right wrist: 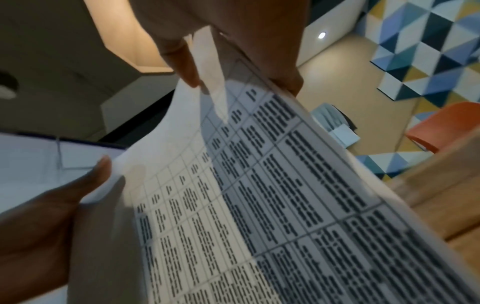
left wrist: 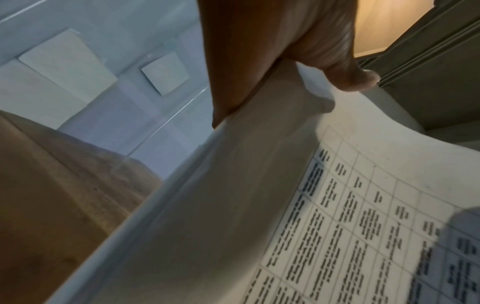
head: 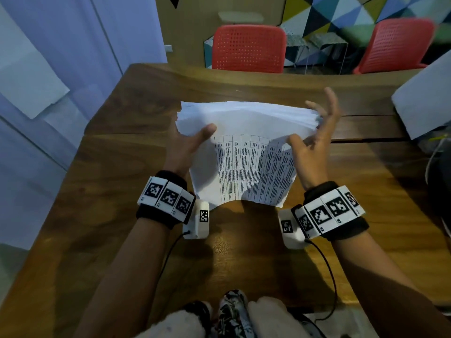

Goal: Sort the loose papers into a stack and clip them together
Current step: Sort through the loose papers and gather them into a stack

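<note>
A stack of white papers (head: 244,123) is held tilted above the wooden table (head: 109,203); its front sheet bears a printed grid of text. My left hand (head: 190,142) grips the stack's left edge, thumb on the front and fingers hidden behind. My right hand (head: 311,142) pinches the right edge, thumb on the front, with two fingers sticking up past the top corner. The left wrist view shows the thumb (left wrist: 337,67) pressed on the curved sheets (left wrist: 233,205). In the right wrist view the printed sheet (right wrist: 259,205) bends between thumb (right wrist: 182,61) and fingers (right wrist: 275,67).
Two red chairs (head: 249,48) (head: 395,45) stand beyond the table's far edge. A pale sheet (head: 424,103) lies at the table's right side, with a dark object and a cable (head: 436,162) below it. A blue wall (head: 48,69) runs along the left.
</note>
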Demonstrator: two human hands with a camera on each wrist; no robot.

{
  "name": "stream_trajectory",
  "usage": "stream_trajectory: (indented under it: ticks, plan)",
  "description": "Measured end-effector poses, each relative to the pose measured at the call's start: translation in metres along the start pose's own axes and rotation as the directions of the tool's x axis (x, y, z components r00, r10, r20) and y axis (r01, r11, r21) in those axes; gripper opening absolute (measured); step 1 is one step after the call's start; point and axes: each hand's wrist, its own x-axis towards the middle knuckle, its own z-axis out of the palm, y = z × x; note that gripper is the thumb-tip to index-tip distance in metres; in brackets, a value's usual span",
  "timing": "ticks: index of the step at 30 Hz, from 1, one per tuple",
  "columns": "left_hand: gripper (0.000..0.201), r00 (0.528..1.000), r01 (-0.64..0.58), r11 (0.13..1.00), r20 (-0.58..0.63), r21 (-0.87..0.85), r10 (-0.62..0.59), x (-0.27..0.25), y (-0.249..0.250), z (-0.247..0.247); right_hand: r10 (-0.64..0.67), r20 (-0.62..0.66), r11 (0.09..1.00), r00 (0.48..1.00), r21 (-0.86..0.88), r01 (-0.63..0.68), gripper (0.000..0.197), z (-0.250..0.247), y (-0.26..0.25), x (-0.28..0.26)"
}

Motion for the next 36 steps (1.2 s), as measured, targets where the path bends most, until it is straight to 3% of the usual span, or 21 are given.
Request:
stream_trajectory:
  ticks: [3,4,6,8,11,12,14,16,20,22,24,26,27,28,29,30,32,34,36]
  plan:
    - [0.040,0.998,0.055,0.998,0.023,-0.012,-0.054,-0.005,-0.011,0.003,-0.005,-0.021,0.986,1.000,-0.166,0.002,0.064,0.002,0.001,0.000]
    - [0.035,0.996,0.084,0.996,0.011,-0.017,-0.084,-0.006,-0.014,0.002,0.019,-0.050,0.993,0.999,-0.116,-0.024,0.063,0.000,0.005,0.000]
    - [0.047,0.992,0.126,0.990,0.005,-0.065,-0.126,-0.008,-0.021,-0.001,0.158,-0.106,0.986,0.982,0.076,-0.150,0.060,-0.004,0.012,0.000]
    - [0.051,0.991,0.135,0.985,0.014,-0.110,-0.134,-0.010,-0.023,0.001,0.304,-0.089,0.951,0.949,0.096,-0.296,0.050,-0.002,0.020,-0.001]
    - [0.006,0.992,0.114,0.975,-0.025,-0.191,-0.121,-0.015,-0.017,0.013,0.341,-0.093,0.939,0.936,0.069,-0.335,0.044,0.004,0.022,-0.002]
    - [0.003,0.993,0.097,0.980,-0.055,-0.174,-0.108,-0.014,-0.013,0.015,0.325,-0.113,0.944,0.939,0.105,-0.314,0.044,0.005,0.017,0.000]
    - [0.009,0.997,0.041,0.991,-0.064,-0.127,-0.049,-0.012,-0.003,0.016,0.279,-0.155,0.952,0.948,0.174,-0.252,0.041,0.002,0.010,0.005]
    - [0.034,0.999,0.004,0.996,-0.052,-0.086,-0.009,-0.006,0.000,0.012,0.258,-0.154,0.955,0.954,0.188,-0.228,0.038,-0.003,0.011,0.004]
    - [0.050,0.994,0.088,0.995,0.063,-0.037,-0.086,-0.007,-0.011,0.016,0.319,-0.090,0.947,0.944,0.058,-0.315,0.053,-0.006,0.021,-0.006]
    - [0.049,0.992,0.099,0.995,0.076,-0.019,-0.097,-0.008,-0.017,0.015,0.224,-0.078,0.974,0.971,-0.003,-0.225,0.065,-0.004,0.013,-0.002]
    - [0.045,0.990,0.106,0.994,0.099,-0.005,-0.105,-0.009,-0.016,0.012,0.002,-0.069,0.979,0.998,-0.204,-0.016,0.072,-0.002,-0.006,0.009]
    - [0.044,0.986,0.119,0.993,0.116,0.017,-0.120,-0.008,-0.014,0.009,-0.191,0.138,0.817,0.972,-0.527,0.235,0.074,0.003,-0.029,0.022]
    - [0.046,0.984,0.117,0.993,0.131,0.023,-0.119,-0.009,-0.013,0.008,-0.182,0.304,0.660,0.935,-0.668,0.345,0.079,0.008,-0.039,0.029]
    - [0.049,0.981,0.114,0.993,0.159,0.021,-0.116,-0.009,-0.012,0.007,-0.093,0.451,0.502,0.887,-0.748,0.433,0.084,0.013,-0.047,0.035]
    - [0.052,0.977,0.102,0.995,0.187,0.018,-0.104,-0.009,-0.013,0.007,0.029,0.549,0.392,0.835,-0.775,0.496,0.087,0.019,-0.051,0.042]
    - [0.054,0.974,0.093,0.995,0.206,0.021,-0.095,-0.010,-0.012,0.006,0.140,0.611,0.337,0.779,-0.769,0.543,0.085,0.026,-0.055,0.047]
    - [0.050,0.970,0.090,0.996,0.223,0.020,-0.092,-0.011,-0.014,0.005,0.262,0.663,0.314,0.702,-0.746,0.587,0.065,0.040,-0.058,0.053]
    - [0.047,0.973,0.101,0.994,0.203,0.039,-0.107,-0.013,-0.019,0.002,0.270,0.679,0.334,0.683,-0.731,0.595,0.047,0.048,-0.059,0.055]
    - [0.048,0.974,0.135,0.989,0.176,0.067,-0.145,-0.017,-0.033,-0.002,0.246,0.693,0.351,0.678,-0.716,0.604,0.042,0.049,-0.059,0.053]
